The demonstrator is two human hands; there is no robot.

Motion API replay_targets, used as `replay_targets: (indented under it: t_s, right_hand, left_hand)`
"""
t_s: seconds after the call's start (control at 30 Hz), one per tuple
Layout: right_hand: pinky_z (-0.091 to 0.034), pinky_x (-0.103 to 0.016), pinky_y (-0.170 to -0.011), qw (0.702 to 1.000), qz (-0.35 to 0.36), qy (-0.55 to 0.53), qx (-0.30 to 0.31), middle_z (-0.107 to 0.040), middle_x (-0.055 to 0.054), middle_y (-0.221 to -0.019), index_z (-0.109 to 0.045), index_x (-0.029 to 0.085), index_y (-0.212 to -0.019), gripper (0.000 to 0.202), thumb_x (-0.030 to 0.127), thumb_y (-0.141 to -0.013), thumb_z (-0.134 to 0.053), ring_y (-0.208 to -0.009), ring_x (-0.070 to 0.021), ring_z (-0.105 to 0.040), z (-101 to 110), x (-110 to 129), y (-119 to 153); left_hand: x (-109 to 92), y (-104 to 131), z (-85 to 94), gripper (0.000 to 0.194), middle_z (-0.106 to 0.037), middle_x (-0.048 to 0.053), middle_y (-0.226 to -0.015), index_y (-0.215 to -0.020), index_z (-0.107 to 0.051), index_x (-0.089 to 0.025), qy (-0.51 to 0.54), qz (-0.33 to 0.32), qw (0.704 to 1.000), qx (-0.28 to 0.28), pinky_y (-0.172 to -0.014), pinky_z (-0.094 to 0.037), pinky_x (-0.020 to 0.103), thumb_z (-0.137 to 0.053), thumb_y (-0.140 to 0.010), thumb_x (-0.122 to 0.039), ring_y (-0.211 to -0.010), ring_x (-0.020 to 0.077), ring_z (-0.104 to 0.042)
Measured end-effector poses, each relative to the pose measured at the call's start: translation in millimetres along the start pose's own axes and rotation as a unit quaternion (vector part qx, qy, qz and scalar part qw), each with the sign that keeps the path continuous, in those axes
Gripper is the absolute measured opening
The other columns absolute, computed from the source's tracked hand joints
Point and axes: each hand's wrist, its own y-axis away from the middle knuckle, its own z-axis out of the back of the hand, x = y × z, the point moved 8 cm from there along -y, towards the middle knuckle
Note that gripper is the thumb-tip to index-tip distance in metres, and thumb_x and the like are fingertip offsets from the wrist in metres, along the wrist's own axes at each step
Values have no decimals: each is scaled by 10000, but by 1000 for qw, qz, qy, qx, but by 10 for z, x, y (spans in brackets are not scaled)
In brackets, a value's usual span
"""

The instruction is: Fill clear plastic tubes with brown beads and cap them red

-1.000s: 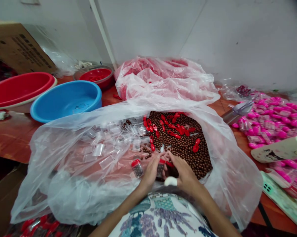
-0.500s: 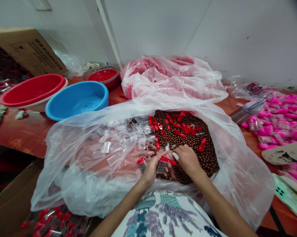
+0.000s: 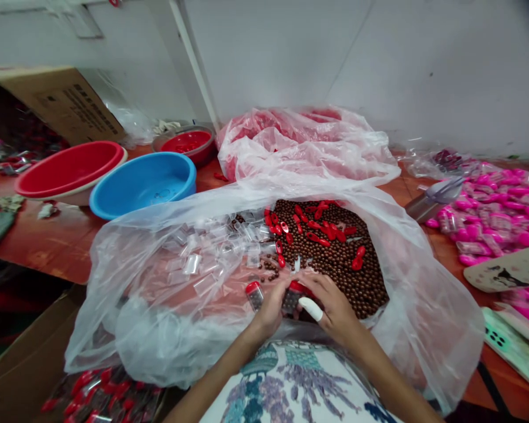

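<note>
My left hand is closed around a small clear plastic container with a red cap and dark balls inside. My right hand, a white cover on its thumb, closes on the same container from the right, fingers over the red cap. Its fingers partly hide the cap. Left of my left hand lies another red-capped container, also dark inside. Around and beyond my hands spread many brown balls, with red spoon-shaped pieces on top. Clear plastic cases lie in a loose heap to the left.
A translucent plastic sheet surrounds the balls and cases. Behind it are a blue basin, a red basin and a pink-filled bag. Pink packed pieces lie right. Red-capped containers sit low left in a carton.
My right hand has come left from the balls onto the red-capped container in my left hand. The red piece that stuck out sideways from the cap no longer shows. The view has shifted slightly.
</note>
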Motion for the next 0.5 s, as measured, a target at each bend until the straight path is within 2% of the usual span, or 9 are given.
replay_targets:
  t_s: [0.07, 0.13, 0.2, 0.27, 0.33, 0.4, 0.5]
  right_hand:
    - [-449, -373, -887, 994, -96, -40, -24, -621, -91, -1132, -535, 200, -1219, 447, 343, -802, -604, -1016, -230, -572, 11, -180, 115]
    - [-499, -331, -760, 978, -179, -101, -22, -687, -66, -927, -631, 170, -1050, 339, 391, -794, -601, -829, -215, -630, -39, -334, 231]
    - [-507, -317, -725, 966, -209, -148, -32, -700, -53, -830, -675, 163, -925, 284, 398, -819, -555, -767, -208, -639, -53, -386, 300]
    - [-490, -338, -809, 968, -191, -147, -76, -700, -70, -939, -672, 168, -984, 294, 367, -849, -504, -871, -220, -635, 30, -339, 321]
    - [-460, -357, -878, 983, -134, -92, -91, -663, -83, -1081, -612, 190, -1130, 333, 335, -860, -482, -980, -225, -605, 100, -181, 317]
    - [-448, -374, -895, 996, -58, -8, -62, -620, -99, -1162, -522, 202, -1243, 437, 338, -828, -534, -1029, -238, -575, 87, 39, 321]
    - [-434, -416, -900, 993, 16, 117, -29, -575, -134, -1203, -422, 176, -1308, 633, 351, -738, -634, -1066, -273, -535, 10, 274, 395]
  left_hand:
    - [-78, 55, -76, 493, -623, 44, -703, -1249, -519, -125, 35, 0, 999, 25, -447, -403, 221, -423, -843, -388, -534, 129, -526]
    - [-123, 109, -125, 521, -625, 48, -710, -1301, -464, -134, 49, 3, 998, 39, -462, -410, 225, -400, -853, -392, -543, 132, -538]
    - [-129, 148, -140, 532, -624, 48, -699, -1317, -442, -135, 40, -4, 999, 37, -459, -402, 221, -390, -857, -397, -536, 133, -542]
    - [-89, 172, -161, 538, -624, 46, -688, -1314, -444, -136, 22, -12, 999, 36, -449, -388, 215, -397, -854, -412, -530, 133, -546]
    - [-36, 191, -181, 542, -624, 39, -680, -1290, -471, -139, 13, -24, 999, 30, -437, -371, 208, -435, -841, -442, -524, 131, -545]
    - [19, 221, -215, 549, -626, 35, -674, -1242, -515, -136, 21, -27, 999, 24, -451, -374, 206, -468, -825, -490, -519, 121, -539]
    - [104, 300, -279, 618, -618, 31, -634, -1139, -579, -130, 31, -4, 999, 23, -469, -374, 205, -415, -807, -625, -477, 103, -512]
